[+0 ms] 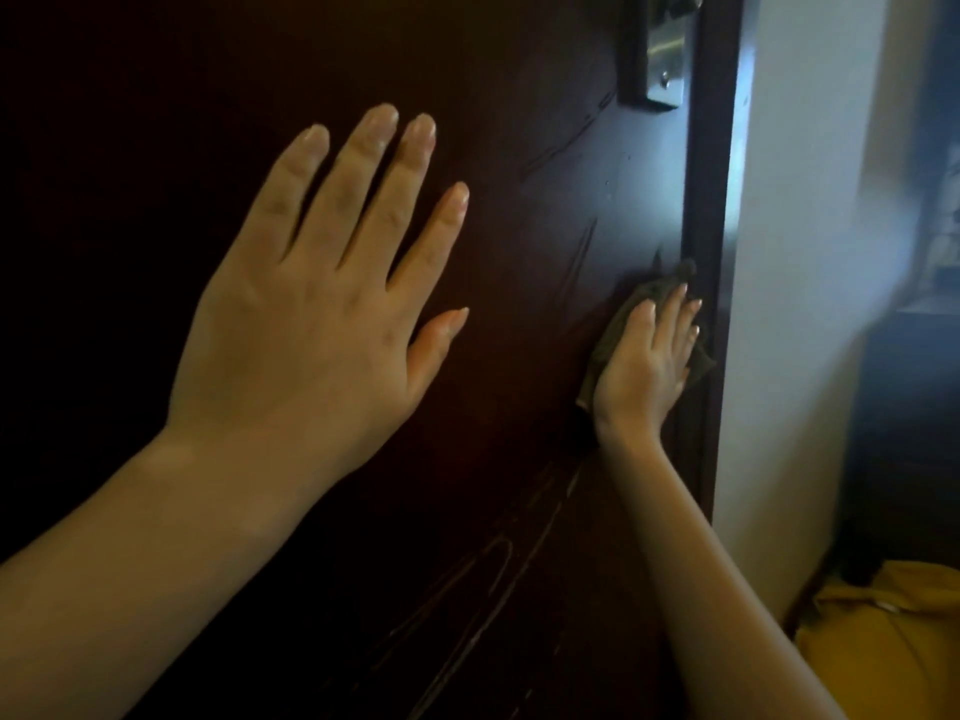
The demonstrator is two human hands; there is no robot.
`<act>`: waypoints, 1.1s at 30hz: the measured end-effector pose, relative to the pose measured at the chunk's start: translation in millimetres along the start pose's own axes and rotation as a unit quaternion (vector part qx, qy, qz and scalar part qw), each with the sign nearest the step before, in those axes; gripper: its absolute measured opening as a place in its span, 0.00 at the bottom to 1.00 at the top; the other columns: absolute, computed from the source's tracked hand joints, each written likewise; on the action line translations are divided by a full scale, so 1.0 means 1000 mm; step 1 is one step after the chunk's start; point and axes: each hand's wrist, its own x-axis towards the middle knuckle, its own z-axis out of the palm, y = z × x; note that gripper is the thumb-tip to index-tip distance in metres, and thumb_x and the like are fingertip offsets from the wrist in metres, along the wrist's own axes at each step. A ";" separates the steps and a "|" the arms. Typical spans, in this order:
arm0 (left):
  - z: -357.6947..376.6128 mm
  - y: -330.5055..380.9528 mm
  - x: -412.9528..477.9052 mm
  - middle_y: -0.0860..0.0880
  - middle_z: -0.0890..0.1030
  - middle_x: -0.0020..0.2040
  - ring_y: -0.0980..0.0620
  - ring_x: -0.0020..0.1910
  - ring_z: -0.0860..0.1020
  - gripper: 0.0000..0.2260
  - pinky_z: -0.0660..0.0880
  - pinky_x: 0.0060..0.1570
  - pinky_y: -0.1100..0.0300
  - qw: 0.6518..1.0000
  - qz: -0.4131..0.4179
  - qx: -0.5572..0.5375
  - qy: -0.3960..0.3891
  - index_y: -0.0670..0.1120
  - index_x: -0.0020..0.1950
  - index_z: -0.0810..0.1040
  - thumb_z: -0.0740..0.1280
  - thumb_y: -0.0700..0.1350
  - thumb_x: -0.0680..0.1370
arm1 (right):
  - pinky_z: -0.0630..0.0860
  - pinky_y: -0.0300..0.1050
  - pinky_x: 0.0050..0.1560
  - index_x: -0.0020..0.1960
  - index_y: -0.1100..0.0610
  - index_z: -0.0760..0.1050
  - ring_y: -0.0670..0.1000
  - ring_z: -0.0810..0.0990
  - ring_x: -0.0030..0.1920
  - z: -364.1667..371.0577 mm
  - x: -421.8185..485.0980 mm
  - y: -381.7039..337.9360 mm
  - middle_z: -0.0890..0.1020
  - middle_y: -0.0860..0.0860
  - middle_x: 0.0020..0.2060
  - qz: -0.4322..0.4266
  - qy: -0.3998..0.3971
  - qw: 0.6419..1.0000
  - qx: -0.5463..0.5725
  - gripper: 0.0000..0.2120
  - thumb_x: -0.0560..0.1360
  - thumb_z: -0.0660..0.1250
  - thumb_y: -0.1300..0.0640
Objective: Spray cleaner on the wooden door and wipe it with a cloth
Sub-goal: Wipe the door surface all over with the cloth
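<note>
A dark brown wooden door (519, 210) fills most of the head view, with pale wet streaks low on its face. My left hand (322, 298) lies flat against the door, fingers spread, holding nothing. My right hand (647, 361) presses a dark olive cloth (610, 330) flat against the door close to its right edge, below the lock. The cloth shows around my fingers and palm. No spray bottle is in view.
A metal lock plate (665, 59) sits at the door's upper right. The door's edge (711, 252) borders a white wall (800, 252). Dark furniture (909, 433) stands at the far right, with yellow fabric (883, 641) on the floor below it.
</note>
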 end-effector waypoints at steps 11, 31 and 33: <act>-0.001 0.001 0.003 0.37 0.50 0.76 0.39 0.75 0.48 0.29 0.43 0.72 0.46 1.000 -0.002 0.017 0.007 0.42 0.76 0.51 0.45 0.57 0.79 | 0.32 0.41 0.70 0.71 0.42 0.39 0.41 0.36 0.73 0.017 -0.077 -0.020 0.40 0.40 0.73 -0.188 -0.043 0.981 0.014 0.28 0.72 0.39 0.39; 0.002 0.005 -0.002 0.39 0.49 0.77 0.42 0.76 0.46 0.27 0.42 0.72 0.48 0.999 -0.016 -0.014 0.032 0.43 0.76 0.50 0.47 0.56 0.80 | 0.40 0.47 0.72 0.74 0.48 0.46 0.44 0.43 0.74 0.016 -0.104 0.012 0.46 0.45 0.75 -0.093 -0.013 0.995 0.016 0.29 0.74 0.43 0.43; -0.001 0.005 -0.007 0.39 0.50 0.77 0.42 0.76 0.48 0.26 0.43 0.72 0.48 0.999 -0.018 -0.038 0.027 0.43 0.76 0.52 0.48 0.54 0.81 | 0.41 0.49 0.73 0.76 0.50 0.47 0.46 0.43 0.75 0.012 -0.105 0.015 0.47 0.47 0.76 -0.022 -0.009 1.000 0.017 0.30 0.74 0.43 0.45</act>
